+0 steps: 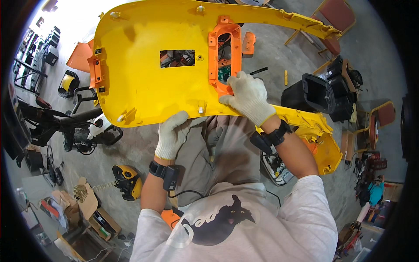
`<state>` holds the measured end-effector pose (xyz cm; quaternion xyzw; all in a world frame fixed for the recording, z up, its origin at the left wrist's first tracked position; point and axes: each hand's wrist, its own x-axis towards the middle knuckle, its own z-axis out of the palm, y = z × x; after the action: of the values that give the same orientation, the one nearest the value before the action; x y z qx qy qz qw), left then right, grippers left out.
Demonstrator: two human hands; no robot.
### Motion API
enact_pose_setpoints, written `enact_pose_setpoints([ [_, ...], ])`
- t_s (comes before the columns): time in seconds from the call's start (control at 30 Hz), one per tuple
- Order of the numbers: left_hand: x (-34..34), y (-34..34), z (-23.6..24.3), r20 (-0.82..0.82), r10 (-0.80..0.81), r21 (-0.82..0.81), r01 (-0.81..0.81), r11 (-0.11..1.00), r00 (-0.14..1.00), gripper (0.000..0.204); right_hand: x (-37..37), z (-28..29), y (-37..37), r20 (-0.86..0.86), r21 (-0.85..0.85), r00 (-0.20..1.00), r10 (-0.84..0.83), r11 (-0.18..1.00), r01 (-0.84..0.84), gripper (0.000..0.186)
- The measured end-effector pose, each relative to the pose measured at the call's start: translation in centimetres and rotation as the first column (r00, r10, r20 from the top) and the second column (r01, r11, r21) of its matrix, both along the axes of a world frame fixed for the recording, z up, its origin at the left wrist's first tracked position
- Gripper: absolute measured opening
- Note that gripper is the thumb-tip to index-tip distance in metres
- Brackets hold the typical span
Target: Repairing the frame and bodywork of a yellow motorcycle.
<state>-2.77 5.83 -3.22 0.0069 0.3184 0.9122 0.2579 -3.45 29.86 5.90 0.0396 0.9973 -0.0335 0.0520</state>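
A large yellow plastic panel (135, 78) with a square cut-out and white clips spans the upper middle, held up above my legs. An orange oval frame (213, 56) sits on it at right of the cut-out, and an orange piece (96, 72) is on its left end. My gloved left hand (173, 133) holds the panel's lower edge, its fingertips partly hidden. My gloved right hand (246, 98) grips the panel at the lower end of the orange frame, thumb and fingers on it. Both wrists wear black strapped devices.
Black bins (305, 96), chairs (336, 17), a yellow shell (327, 153) and a small orange piece (248, 43) are around the right. At left are a black handlebar assembly (65, 122), metal shelving (30, 65), a yellow-black tool (126, 183) and cardboard boxes (100, 218) on the concrete floor.
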Motion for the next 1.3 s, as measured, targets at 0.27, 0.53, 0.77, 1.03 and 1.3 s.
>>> enact_pose_setpoints([
  [0.27,0.3,-0.1,0.8,0.037,0.015,0.064,-0.017,0.998,0.999,0.043,5.9,0.9,0.0,-0.503,-0.353,0.857,0.111,0.879,-0.321,0.023],
  [0.53,0.0,-1.0,0.7,-0.004,0.114,-0.043,-0.114,0.993,0.994,0.044,17.4,-3.8,4.7,-0.307,-0.528,0.952,0.005,0.831,-0.176,0.012],
  [0.77,-1.0,-3.0,-0.5,-0.080,0.179,-0.098,-0.187,0.978,0.981,0.054,30.7,-21.0,13.5,0.322,-0.443,0.763,-0.560,0.623,0.644,0.031],
  [1.03,-0.1,-4.9,-0.7,-0.074,0.138,0.033,-0.136,0.990,0.988,0.057,43.8,-36.3,14.9,0.458,-0.166,0.568,-0.684,0.562,0.810,0.037],
  [1.3,1.1,-3.2,0.2,-0.092,0.129,0.026,-0.127,0.992,0.987,0.057,39.2,-35.3,13.9,0.223,-0.173,0.222,-0.949,0.186,0.967,0.038],
])
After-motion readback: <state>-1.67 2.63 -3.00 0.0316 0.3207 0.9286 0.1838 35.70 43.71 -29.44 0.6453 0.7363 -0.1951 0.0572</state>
